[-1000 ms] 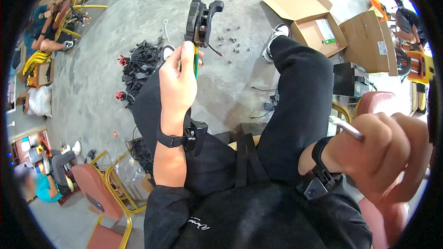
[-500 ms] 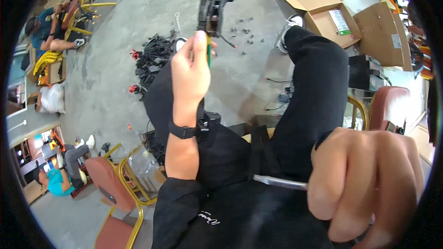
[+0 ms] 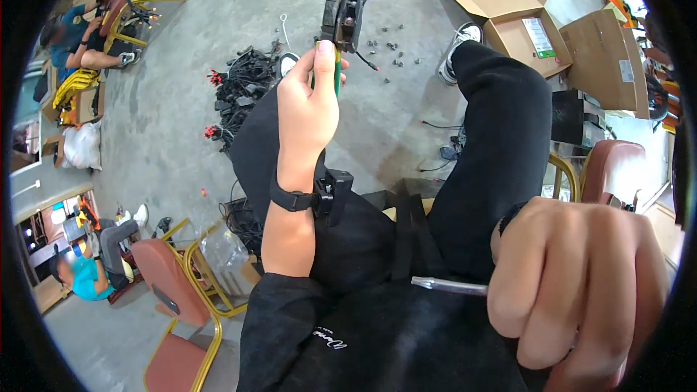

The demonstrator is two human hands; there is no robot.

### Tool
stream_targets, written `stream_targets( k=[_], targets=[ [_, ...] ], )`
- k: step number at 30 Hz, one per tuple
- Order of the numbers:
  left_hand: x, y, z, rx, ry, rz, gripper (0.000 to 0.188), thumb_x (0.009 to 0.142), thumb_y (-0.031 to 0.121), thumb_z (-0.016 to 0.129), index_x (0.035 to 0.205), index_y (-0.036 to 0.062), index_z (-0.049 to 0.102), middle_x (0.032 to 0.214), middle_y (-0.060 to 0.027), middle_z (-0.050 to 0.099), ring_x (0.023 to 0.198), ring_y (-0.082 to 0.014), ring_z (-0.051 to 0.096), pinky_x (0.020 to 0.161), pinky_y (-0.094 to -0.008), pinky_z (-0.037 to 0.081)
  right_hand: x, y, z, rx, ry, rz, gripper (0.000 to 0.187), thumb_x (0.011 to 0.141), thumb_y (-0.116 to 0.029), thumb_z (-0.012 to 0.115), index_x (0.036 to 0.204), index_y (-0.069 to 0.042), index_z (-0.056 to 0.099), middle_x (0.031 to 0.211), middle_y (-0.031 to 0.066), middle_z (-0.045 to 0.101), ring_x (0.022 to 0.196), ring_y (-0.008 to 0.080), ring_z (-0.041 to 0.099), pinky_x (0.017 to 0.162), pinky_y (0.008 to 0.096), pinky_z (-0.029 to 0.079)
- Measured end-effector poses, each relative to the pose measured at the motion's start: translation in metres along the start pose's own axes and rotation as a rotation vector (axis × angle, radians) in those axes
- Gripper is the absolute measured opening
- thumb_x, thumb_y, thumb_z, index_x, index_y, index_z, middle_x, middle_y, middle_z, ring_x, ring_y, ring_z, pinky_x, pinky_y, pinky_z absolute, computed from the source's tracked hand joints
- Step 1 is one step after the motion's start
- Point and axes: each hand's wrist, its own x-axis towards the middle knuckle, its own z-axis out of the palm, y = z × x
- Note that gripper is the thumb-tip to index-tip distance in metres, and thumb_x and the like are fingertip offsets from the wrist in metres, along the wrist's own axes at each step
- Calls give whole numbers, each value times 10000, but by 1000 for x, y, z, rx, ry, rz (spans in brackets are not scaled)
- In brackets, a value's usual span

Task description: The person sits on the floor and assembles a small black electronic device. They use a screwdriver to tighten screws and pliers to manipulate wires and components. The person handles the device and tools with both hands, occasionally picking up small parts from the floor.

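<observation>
My left hand [image 3: 311, 101] is raised over my left thigh, thumb and fingers closed round the lower end of a black plastic lever part [image 3: 347, 14]. A short cable with a red tip hangs from that part. Along my fingers shows a green and yellow strip [image 3: 337, 80], mostly hidden by the hand. Close to the camera at lower right, my right hand [image 3: 581, 283] is closed on a slim metal rod [image 3: 450, 287]. The rod points left across my lap, and its other end is hidden in the fist.
Several small dark parts [image 3: 392, 47] lie on the floor ahead. A tangled pile of black cables [image 3: 247, 91] lies beside my left foot. An open cardboard box [image 3: 523, 36] stands ahead right. Red chairs [image 3: 167, 276] are at both sides; two people [image 3: 91, 276] sit at left.
My left hand and the black lever part have shifted slightly right and up in view. The metal rod in my right hand has moved slightly right. Both grips are unchanged.
</observation>
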Motion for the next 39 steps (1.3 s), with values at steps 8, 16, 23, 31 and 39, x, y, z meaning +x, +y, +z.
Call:
stream_targets(
  k=[8, 16, 23, 31, 39],
  targets=[
    [0, 2, -3, -35, 2, 1, 440, 986, 362, 483, 942, -45, 644, 763, -36, 625, 701, -79, 545, 640, -233, 433, -6, -16, -36, -141, -109, 24, 171, 791, -164, 742, 869, -70, 623, 647, 102, 643, 470, 167, 569, 399, 251, 380],
    [-6, 9, -4, 36, -25, 110, 433, 1009, 316, 403, 951, -46, 633, 843, -74, 654, 771, -110, 598, 703, -249, 463, -16, 27, -118, -324, 661, 545, 248, 917, -173, 344, 684, -87, 343, 610, -23, 309, 551, 101, 294, 531, 258, 250],
    [-8, 3, -4, 38, -33, 251, 340, 982, 253, 456, 1022, -42, 618, 834, -82, 634, 765, -133, 574, 702, -270, 451, -26, 48, -123, -312, 551, 629, 349, 1018, -307, 400, 953, -12, 573, 641, -46, 385, 585, 64, 324, 548, 223, 314],
    [-9, 0, 3, 118, -77, 304, 386, 1002, 312, 427, 1017, -24, 617, 855, -31, 623, 728, -69, 520, 648, -221, 412, -28, 53, -119, -143, 555, 551, 340, 1017, -307, 393, 938, -27, 568, 613, -35, 370, 566, 78, 327, 538, 240, 313],
    [-9, 1, -1, 171, -55, 369, 335, 993, 262, 439, 933, -8, 629, 814, -22, 610, 681, -61, 489, 604, -222, 384, -28, 63, -116, 99, 621, 543, 328, 1015, -305, 377, 931, -40, 551, 585, -25, 365, 543, 90, 331, 523, 245, 307]
  ],
)
